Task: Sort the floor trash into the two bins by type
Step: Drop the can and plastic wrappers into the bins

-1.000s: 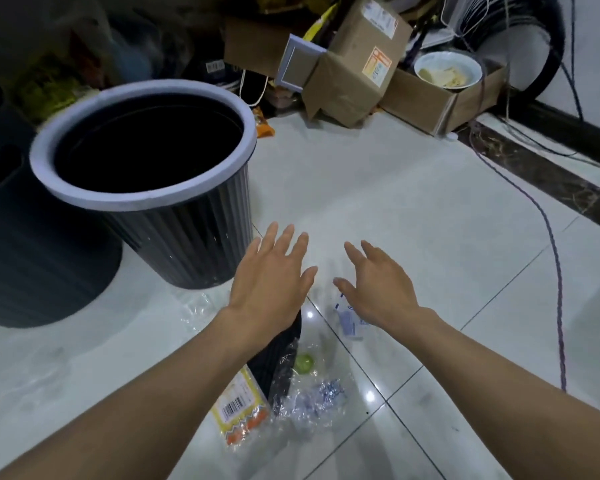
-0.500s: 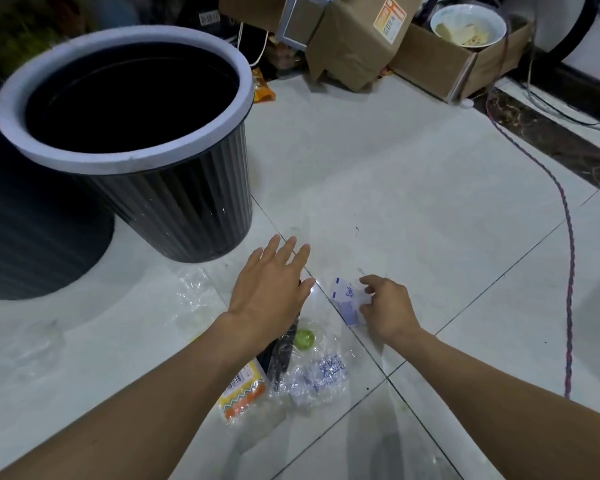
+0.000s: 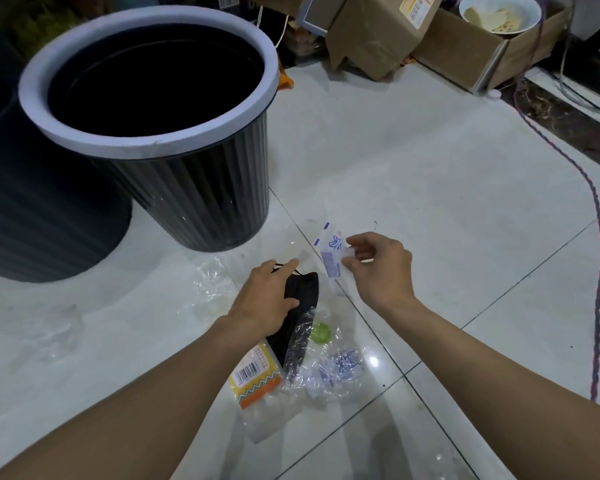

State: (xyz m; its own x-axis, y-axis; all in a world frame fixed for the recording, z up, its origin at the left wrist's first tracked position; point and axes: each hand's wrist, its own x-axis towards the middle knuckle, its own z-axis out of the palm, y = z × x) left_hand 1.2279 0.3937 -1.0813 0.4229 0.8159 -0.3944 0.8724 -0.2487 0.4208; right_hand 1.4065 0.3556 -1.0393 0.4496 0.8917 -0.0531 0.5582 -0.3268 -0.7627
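Observation:
My right hand pinches a small white wrapper with blue print, lifted just above the floor tiles. My left hand lies on a black face mask on the floor, thumb curled against it. Beside the mask lie a yellow and orange barcoded packet, a crushed clear bottle with a green cap and clear plastic film. A black ribbed bin with a pale rim stands open behind the trash. A second dark bin stands at the left, partly out of frame.
Cardboard boxes and a white bowl in a box crowd the back wall. A purple braided cable runs down the floor on the right. More crumpled clear film lies at the left.
My right hand has raised the white wrapper off the floor. My left hand has dropped from hovering onto the black mask. The view has moved closer to the trash.

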